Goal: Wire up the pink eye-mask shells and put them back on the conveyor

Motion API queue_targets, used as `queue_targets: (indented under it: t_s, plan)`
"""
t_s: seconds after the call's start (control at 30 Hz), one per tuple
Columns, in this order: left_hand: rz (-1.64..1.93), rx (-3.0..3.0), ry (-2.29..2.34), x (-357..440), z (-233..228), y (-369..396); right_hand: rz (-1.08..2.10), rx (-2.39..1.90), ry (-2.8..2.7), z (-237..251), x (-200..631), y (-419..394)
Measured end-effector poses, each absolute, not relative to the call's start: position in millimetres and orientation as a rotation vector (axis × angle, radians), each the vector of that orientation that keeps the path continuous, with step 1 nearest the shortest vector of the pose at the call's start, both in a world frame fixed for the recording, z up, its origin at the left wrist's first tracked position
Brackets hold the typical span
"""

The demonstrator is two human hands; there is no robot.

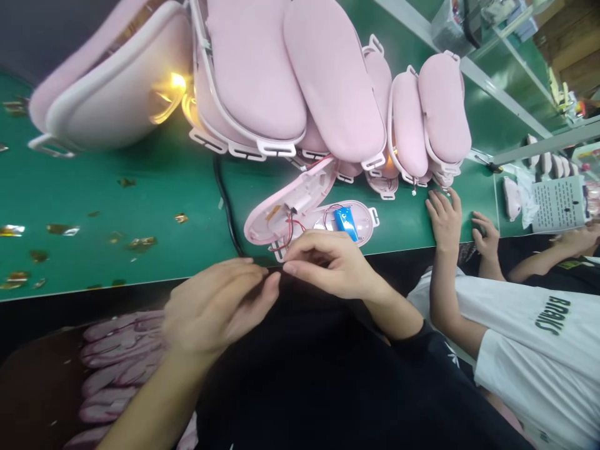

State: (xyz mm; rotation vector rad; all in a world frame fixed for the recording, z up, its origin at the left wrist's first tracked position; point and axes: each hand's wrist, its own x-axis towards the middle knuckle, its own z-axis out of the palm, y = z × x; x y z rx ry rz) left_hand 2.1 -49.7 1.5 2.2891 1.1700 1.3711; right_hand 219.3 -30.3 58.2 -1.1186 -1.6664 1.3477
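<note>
At the table's front edge my left hand [215, 306] is closed, its fingers pressed together and slightly blurred. Opposite it, my right hand [338, 265] is curled in a pinch, thumb and forefinger tips close to the left fingertips. Anything between either set of fingertips is too small or hidden to make out. Just beyond the hands lies an opened pink oval casing, its upper shell [293, 203] tilted up on the left. A blue battery pack [345, 223] sits in its lower shell [364, 222]. Thin red and black wires [291, 228] run between the halves.
Several closed pink casings [335, 81] are piled behind, with a glowing yellow light [175, 84] among them. A black cable [227, 206] and gold foil scraps [140, 244] lie on the green table [154, 206]. Pink shells [117, 350] stand lower left. A co-worker's hands [445, 219] are to the right.
</note>
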Motion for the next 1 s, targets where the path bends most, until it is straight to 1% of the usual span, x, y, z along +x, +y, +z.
queue_targets:
  t_s: [0.07,0.13,0.2,0.23,0.43,0.57,0.87,1.0]
  plan:
    - [1.355,2.219,1.24,-1,0,-47,0.828,-1.128,-1.967,58,218,-31]
    - [1.334,2.271,1.281,-2,-1,-43,0.327,-1.095,-2.246,57,217,-29]
    - [1.289,2.383,1.323,-2,0,-39,-0.015,-1.06,-2.423,57,217,-25]
    - [1.257,2.429,1.339,-2,1,-38,-0.102,-1.048,-2.471,57,217,-23]
    - [1.265,2.505,1.194,-1,4,-37,-0.172,-0.927,-2.632,62,224,-15]
    - [1.243,2.515,1.271,-1,5,-35,-0.23,-0.868,-2.736,67,229,-9]
    - [1.332,2.456,1.249,-2,-2,-38,-0.035,-0.735,-2.745,71,233,1]
    - [1.342,2.374,1.255,2,0,-38,-0.016,-0.677,-2.725,67,236,4]
